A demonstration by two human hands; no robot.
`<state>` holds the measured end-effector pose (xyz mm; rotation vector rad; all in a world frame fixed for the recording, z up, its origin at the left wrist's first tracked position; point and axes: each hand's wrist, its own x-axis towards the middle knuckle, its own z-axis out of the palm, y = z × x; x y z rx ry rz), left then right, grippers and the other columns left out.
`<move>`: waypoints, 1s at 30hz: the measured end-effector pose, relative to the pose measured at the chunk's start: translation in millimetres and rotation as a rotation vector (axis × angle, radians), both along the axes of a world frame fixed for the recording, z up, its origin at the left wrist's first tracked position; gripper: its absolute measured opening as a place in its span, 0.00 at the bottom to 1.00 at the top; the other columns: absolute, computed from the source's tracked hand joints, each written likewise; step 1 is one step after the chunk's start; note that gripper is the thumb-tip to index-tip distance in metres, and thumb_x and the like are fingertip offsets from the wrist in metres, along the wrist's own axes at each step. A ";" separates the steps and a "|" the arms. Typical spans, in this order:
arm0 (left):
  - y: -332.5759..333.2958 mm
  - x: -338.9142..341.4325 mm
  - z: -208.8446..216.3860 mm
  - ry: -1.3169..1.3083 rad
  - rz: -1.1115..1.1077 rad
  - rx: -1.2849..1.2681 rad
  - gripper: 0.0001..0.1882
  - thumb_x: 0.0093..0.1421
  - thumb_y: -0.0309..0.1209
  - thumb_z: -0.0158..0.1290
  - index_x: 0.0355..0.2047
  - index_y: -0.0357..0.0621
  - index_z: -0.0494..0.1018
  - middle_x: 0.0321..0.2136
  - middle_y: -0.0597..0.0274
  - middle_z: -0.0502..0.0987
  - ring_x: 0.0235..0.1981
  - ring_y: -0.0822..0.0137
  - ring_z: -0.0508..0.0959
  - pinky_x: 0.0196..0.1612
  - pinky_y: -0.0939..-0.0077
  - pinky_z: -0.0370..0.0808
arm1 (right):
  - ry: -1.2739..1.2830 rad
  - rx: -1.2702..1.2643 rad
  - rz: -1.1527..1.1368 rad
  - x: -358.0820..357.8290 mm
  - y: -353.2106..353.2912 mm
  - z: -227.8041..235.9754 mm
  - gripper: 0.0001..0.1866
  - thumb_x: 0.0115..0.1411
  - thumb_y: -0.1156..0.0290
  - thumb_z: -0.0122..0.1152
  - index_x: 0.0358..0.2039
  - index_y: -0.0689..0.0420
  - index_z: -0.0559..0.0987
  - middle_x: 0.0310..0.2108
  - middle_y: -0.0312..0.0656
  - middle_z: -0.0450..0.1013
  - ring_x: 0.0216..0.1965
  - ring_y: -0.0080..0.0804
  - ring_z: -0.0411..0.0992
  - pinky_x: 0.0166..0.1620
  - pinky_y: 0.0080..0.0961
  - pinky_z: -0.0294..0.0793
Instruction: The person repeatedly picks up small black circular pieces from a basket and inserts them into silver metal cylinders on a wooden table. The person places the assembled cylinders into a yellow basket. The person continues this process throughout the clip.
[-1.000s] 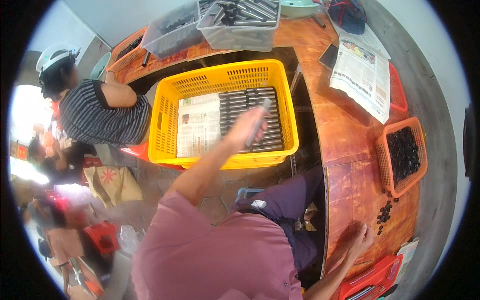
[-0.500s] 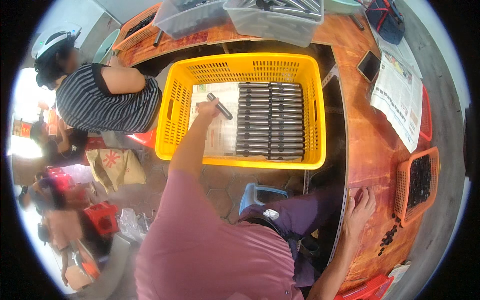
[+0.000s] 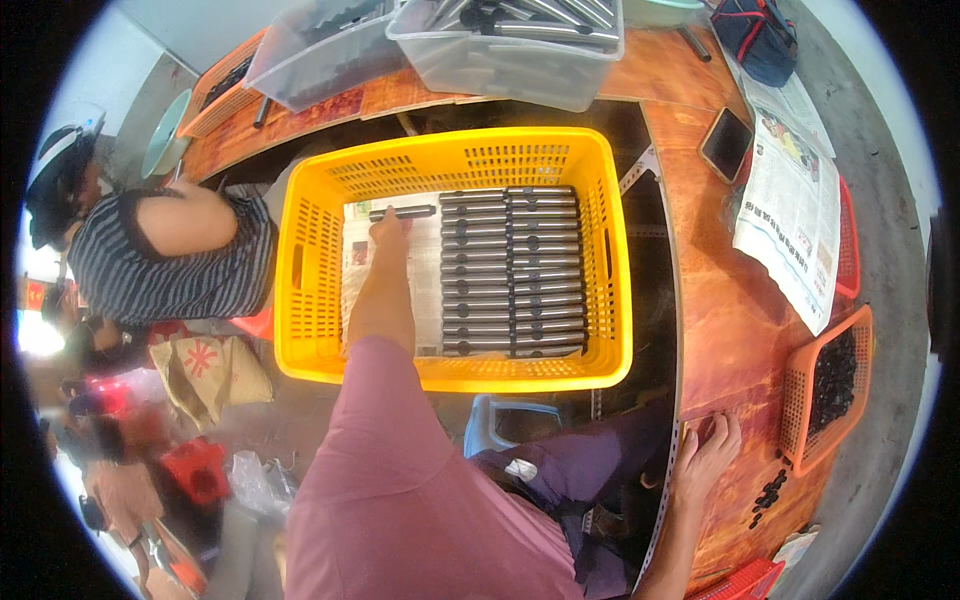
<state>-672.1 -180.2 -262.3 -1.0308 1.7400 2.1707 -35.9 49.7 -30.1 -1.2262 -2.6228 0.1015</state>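
Observation:
My left hand (image 3: 385,230) reaches into the yellow plastic basket (image 3: 450,376) and is closed on a short metal tube (image 3: 420,211). That tube lies level over newspaper (image 3: 426,270), left of the top of the stacked tubes. Two columns of similar silvery tubes (image 3: 476,280) with black parts fill the basket's middle and right. My right hand (image 3: 710,452) rests on the wooden table (image 3: 735,350), fingers apart and holding nothing.
Clear plastic bins (image 3: 505,62) of tubes stand beyond the basket. To the right are a phone (image 3: 727,145), newspaper sheets (image 3: 790,210) and an orange basket (image 3: 828,385) of small black parts, with loose black pieces (image 3: 768,497) nearby. A person in stripes (image 3: 165,255) sits at left.
My left hand has carried the tube toward the far end of the basket, and the tube has turned from slanted to level. My right hand stays on the table.

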 end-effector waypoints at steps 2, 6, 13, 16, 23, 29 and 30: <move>14.5 -2.7 -0.4 0.040 0.047 -0.038 0.19 0.66 0.32 0.59 0.47 0.25 0.70 0.41 0.47 0.77 0.30 0.59 0.81 0.28 0.69 0.84 | -0.002 0.010 -0.005 0.2 -1.1 -0.2 0.30 0.71 0.50 0.46 0.59 0.64 0.68 0.62 0.60 0.62 0.62 0.61 0.60 0.65 0.54 0.57; 7.1 -25.9 -34.9 0.075 -0.045 -0.022 0.19 0.65 0.32 0.60 0.46 0.25 0.70 0.43 0.46 0.76 0.29 0.58 0.81 0.29 0.69 0.86 | -0.009 -0.031 -0.006 1.2 -0.3 0.1 0.30 0.71 0.51 0.46 0.60 0.65 0.67 0.63 0.62 0.60 0.63 0.62 0.59 0.65 0.54 0.56; 39.6 -25.5 -27.5 0.004 0.013 -0.180 0.24 0.63 0.28 0.61 0.50 0.20 0.66 0.46 0.42 0.76 0.32 0.57 0.82 0.32 0.65 0.89 | -0.025 -0.044 -0.030 -2.6 -2.7 5.4 0.29 0.71 0.52 0.46 0.59 0.66 0.67 0.64 0.60 0.60 0.64 0.59 0.58 0.66 0.50 0.57; 36.4 -23.8 -35.0 0.069 -0.053 -0.112 0.18 0.66 0.25 0.58 0.48 0.20 0.69 0.45 0.42 0.76 0.30 0.56 0.82 0.32 0.65 0.89 | -0.030 -0.060 -0.043 -3.5 -3.2 6.9 0.29 0.71 0.52 0.46 0.60 0.66 0.66 0.64 0.60 0.59 0.64 0.59 0.58 0.66 0.50 0.57; 30.1 -25.5 -26.4 0.032 -0.156 -0.128 0.14 0.65 0.26 0.59 0.41 0.21 0.73 0.33 0.44 0.80 0.28 0.56 0.83 0.30 0.66 0.88 | -0.048 -0.052 -0.029 0.1 -1.3 3.9 0.29 0.72 0.51 0.45 0.59 0.65 0.66 0.64 0.60 0.59 0.64 0.60 0.58 0.65 0.53 0.57; 22.7 -27.3 -36.9 -0.016 -0.219 -0.141 0.15 0.63 0.28 0.62 0.39 0.23 0.74 0.29 0.47 0.81 0.25 0.55 0.84 0.26 0.68 0.86 | -0.025 -0.037 -0.027 0.0 -0.5 1.4 0.29 0.72 0.50 0.45 0.59 0.65 0.67 0.64 0.60 0.60 0.64 0.60 0.58 0.65 0.54 0.56; 22.2 -26.8 -37.4 -0.010 -0.225 -0.138 0.15 0.63 0.28 0.62 0.39 0.23 0.74 0.30 0.46 0.81 0.25 0.55 0.83 0.26 0.69 0.86 | -0.025 -0.034 -0.026 -0.4 -0.5 2.2 0.29 0.72 0.50 0.45 0.59 0.65 0.67 0.64 0.60 0.60 0.64 0.60 0.58 0.65 0.54 0.56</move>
